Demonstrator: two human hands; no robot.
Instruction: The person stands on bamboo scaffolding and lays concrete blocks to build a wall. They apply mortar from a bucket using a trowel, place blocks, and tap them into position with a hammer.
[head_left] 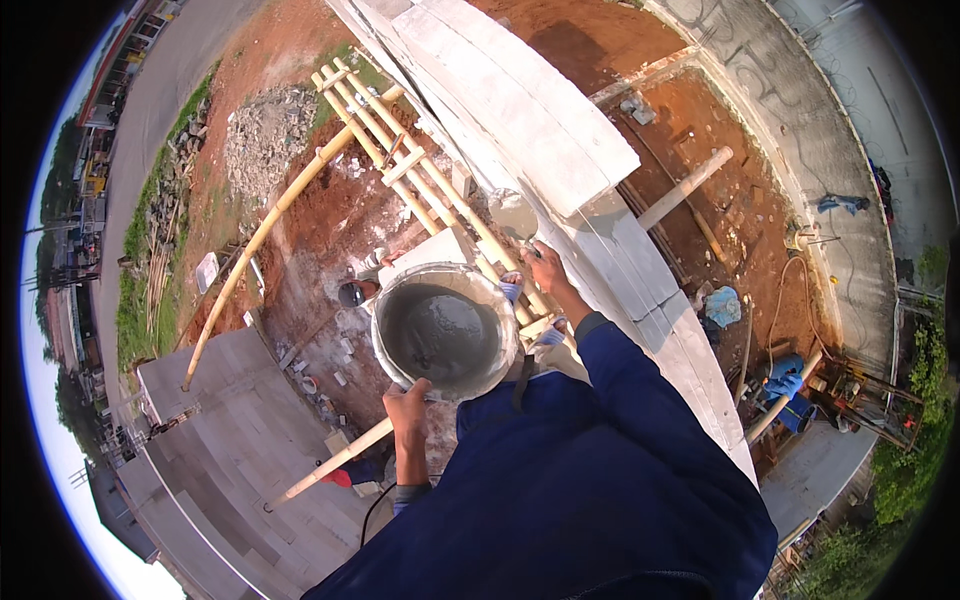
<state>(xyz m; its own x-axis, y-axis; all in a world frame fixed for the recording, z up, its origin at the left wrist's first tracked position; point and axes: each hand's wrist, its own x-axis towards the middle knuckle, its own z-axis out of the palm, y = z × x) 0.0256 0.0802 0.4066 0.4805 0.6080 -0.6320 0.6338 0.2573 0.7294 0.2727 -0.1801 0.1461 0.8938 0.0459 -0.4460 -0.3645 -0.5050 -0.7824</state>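
Note:
My left hand grips the near rim of a round metal bucket holding wet grey mortar, low in the middle of the head view. My right hand holds a trowel loaded with mortar, its blade against the side of a white block wall that runs from the top centre down to the right. Both arms wear dark blue sleeves.
A bamboo scaffold rises beside the wall. Far below, another person in a cap stands on red earth. A rubble pile lies at upper left, a lower grey wall at left, bamboo poles to the right.

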